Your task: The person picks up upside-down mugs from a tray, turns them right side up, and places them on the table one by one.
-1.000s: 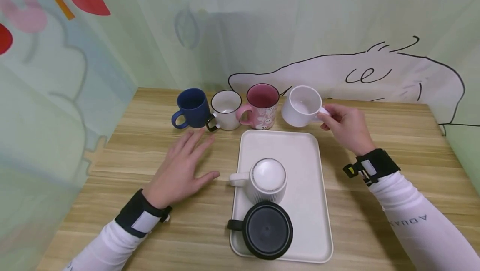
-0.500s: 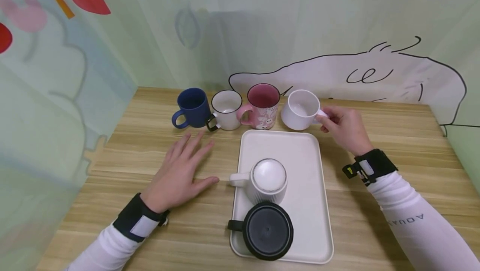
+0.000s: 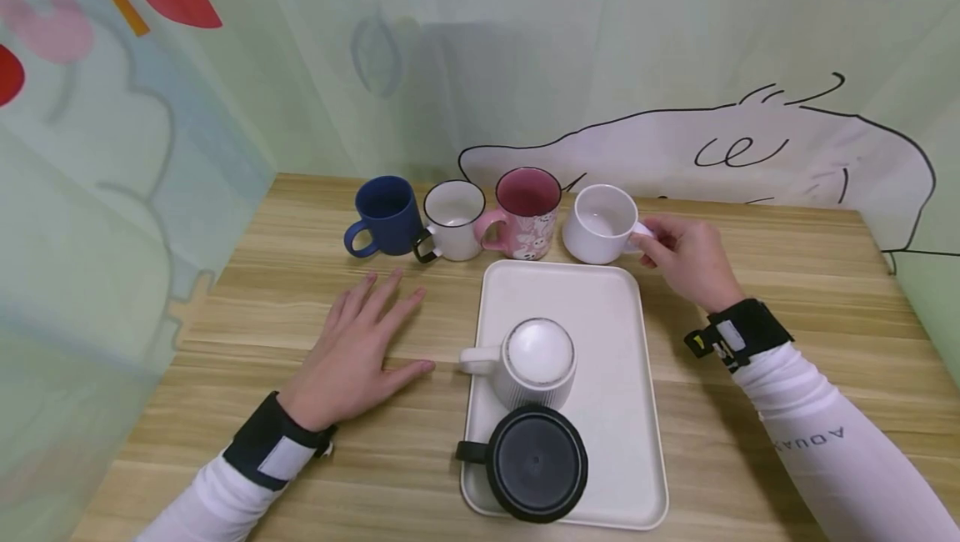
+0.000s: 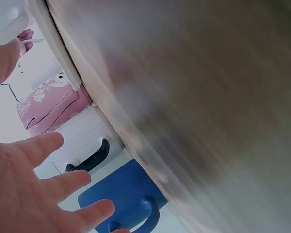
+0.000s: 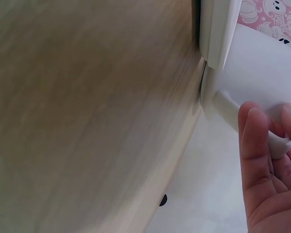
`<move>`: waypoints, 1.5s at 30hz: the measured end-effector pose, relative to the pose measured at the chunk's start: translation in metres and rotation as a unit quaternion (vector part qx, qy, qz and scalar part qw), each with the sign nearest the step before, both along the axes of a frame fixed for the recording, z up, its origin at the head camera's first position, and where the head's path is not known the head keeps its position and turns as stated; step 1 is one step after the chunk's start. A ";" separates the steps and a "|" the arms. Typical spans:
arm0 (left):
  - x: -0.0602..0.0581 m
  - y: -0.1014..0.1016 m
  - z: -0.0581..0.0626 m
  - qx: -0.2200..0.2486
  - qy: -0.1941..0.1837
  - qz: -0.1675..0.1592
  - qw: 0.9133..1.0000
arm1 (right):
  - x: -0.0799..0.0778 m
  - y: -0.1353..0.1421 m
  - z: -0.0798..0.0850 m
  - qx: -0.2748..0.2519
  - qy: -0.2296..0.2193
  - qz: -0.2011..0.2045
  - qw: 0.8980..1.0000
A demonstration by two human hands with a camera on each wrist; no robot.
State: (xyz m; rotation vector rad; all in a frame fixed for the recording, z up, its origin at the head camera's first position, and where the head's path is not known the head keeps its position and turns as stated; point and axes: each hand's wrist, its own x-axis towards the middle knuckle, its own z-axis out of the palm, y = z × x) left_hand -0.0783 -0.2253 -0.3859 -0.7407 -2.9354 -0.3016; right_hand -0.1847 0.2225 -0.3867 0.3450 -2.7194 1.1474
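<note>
Lowered since a second ago, the plain white mug [image 3: 598, 227] now stands upright on the desk [image 3: 795, 267] just beside the pink mug [image 3: 528, 215], its handle pinched in the right grip [image 3: 688, 263]. The left grip [image 3: 358, 348] is wide, fingers spread near the blue mug [image 3: 388, 217].

The right sleeve [image 3: 840, 463] reads "AQUA" (any further letters unclear).

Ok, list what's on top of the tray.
The tray holds a ribbed white mug and a black mug, both upside down. Whatever lies under them is hidden.
</note>
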 end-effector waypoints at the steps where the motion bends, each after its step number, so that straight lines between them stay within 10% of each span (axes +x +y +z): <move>1: 0.000 0.000 0.000 0.000 -0.002 0.000 1.000 | 0.000 0.000 0.000 0.001 -0.002 -0.001 1.000; 45: 0.003 0.014 0.016 0.024 0.002 -0.020 1.000 | 0.024 0.014 0.029 0.018 -0.027 -0.026 0.999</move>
